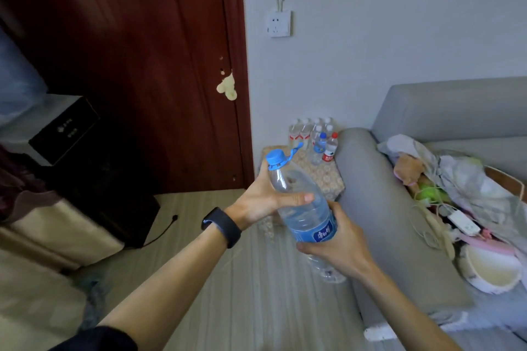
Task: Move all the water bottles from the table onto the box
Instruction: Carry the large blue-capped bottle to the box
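Person holds one big clear water bottle (306,218) w/ both hands, just left of the sofa arm (379,208), in the air above the floor. Bottle tilted, blue cap (275,157) up & away from the sofa arm, base down toward the person. Water fills the lower part; neck section looks empty.

Left hand (262,196): grip wrapped round the bottle's upper shoulder, thumb across the front. Black wristband (222,226) on that wrist. Right hand (339,242): grip closed round the blue label area, fingers curled under.

At the far end of the sofa arm, touching it, a low cloth-covered desk (322,177) (table or box, can't tell) carries a cluster of small bottles (305,131), upright, packed together. One has a blue cap (319,148), one a red cap (330,148); fill levels too small to read.

Right of the sofa arm, on the seat, an open bag (470,179) stuffed w/ fabric & soft items, plus a white bowl-like thing (490,271) nearer the person.
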Tool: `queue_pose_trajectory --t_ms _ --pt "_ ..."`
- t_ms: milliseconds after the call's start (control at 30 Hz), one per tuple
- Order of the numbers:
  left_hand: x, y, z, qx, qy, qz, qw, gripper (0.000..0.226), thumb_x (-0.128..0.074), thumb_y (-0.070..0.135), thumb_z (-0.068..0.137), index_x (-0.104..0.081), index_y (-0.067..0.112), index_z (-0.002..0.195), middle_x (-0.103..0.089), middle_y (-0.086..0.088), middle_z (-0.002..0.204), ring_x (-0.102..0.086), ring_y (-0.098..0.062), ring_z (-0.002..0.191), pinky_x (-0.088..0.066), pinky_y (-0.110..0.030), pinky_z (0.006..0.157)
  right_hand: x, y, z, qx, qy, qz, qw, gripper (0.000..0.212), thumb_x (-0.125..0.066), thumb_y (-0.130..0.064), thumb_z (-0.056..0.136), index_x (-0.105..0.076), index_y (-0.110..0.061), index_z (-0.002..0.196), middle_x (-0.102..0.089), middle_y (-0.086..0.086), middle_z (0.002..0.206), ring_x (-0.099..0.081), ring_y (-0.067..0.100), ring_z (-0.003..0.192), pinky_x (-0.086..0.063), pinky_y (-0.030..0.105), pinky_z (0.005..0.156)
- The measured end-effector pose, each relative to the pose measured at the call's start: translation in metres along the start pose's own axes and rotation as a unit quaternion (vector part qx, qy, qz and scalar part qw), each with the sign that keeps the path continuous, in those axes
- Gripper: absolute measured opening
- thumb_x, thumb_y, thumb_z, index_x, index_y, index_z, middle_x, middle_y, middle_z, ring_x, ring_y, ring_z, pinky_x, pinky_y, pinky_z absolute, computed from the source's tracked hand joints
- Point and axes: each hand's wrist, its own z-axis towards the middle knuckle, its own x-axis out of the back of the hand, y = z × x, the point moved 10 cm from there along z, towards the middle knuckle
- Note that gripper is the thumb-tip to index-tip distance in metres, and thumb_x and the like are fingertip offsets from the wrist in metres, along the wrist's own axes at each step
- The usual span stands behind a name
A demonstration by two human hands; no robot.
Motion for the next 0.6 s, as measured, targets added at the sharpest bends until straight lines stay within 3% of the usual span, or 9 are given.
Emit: queue_pose_trajectory --t_ms 133,233,300,433,533,600 --pt "0.012 -0.017 0.063 0.021 -0.002 -0.015 1.0 0.071 -0.083 0.0 0.077 -0.036 0.01 0.13 -0.07 -0.003 0.109 -0.071 -0.011 0.102 -0.056 -0.025 0.081 -0.005 0.016 0.063 -0.018 -0.01 0.002 1.0 0.08 -0.091 -0.041 0.045 -0.051 -0.045 0.113 -0.07 -0.024 0.099 -0.067 -0.006 0.087 -0.053 0.019 0.073" --pt "0.021 -0.036 0.117 0.037 0.016 -0.015 0.999 0.071 -0.087 0.01 0.075 -0.039 0.016 0.128 -0.07 -0.01 0.118 -0.07 -0.02 0.109 -0.057 -0.033 0.086 -0.007 0.034 0.112 -0.036 -0.024 0.013 0.999 0.081 -0.091 -0.041 0.046 -0.051 -0.044 0.116 -0.07 -0.024 0.101 -0.067 -0.007 0.088 -0.055 0.021 0.075" --pt "0.028 -0.05 0.152 0.051 0.04 -0.004 0.998 0.07 -0.089 0.017 0.074 -0.042 0.02 0.126 -0.07 -0.009 0.117 -0.069 -0.02 0.108 -0.058 -0.035 0.086 -0.008 0.044 0.145 -0.045 -0.038 0.011 0.998 0.079 -0.091 -0.04 0.046 -0.05 -0.046 0.113 -0.07 -0.024 0.101 -0.065 -0.009 0.087 -0.053 0.016 0.072" --pt "0.039 -0.066 0.22 0.074 0.087 0.022 0.993 0.073 -0.09 0.03 0.062 -0.047 0.025 0.12 -0.07 -0.003 0.112 -0.07 -0.017 0.105 -0.057 -0.041 0.093 -0.007 0.063 0.215 -0.053 -0.07 0.019 0.996 0.07 -0.091 -0.039 0.049 -0.048 -0.047 0.104 -0.069 -0.024 0.099 -0.065 -0.009 0.087 -0.054 0.02 0.075" --pt "0.049 -0.077 0.264 0.107 0.118 0.049 0.986 0.075 -0.088 0.038 0.056 -0.047 0.032 0.118 -0.069 0.004 0.109 -0.068 -0.011 0.103 -0.056 -0.04 0.095 -0.011 0.066 0.265 -0.049 -0.109 0.019 0.993 0.054 -0.09 -0.019 0.059 -0.052 -0.035 0.093 -0.069 -0.017 0.084 -0.064 -0.011 0.076 -0.051 0.012 0.066" --pt "0.058 -0.086 0.289 0.126 0.133 0.059 0.981 0.072 -0.087 0.036 0.059 -0.046 0.032 0.118 -0.066 0.008 0.104 -0.067 -0.008 0.098 -0.057 -0.034 0.091 -0.017 0.072 0.295 -0.051 -0.135 0.008 0.989 0.061 -0.092 -0.025 0.056 -0.052 -0.034 0.102 -0.07 -0.016 0.091 -0.066 -0.008 0.082 -0.055 0.018 0.073"
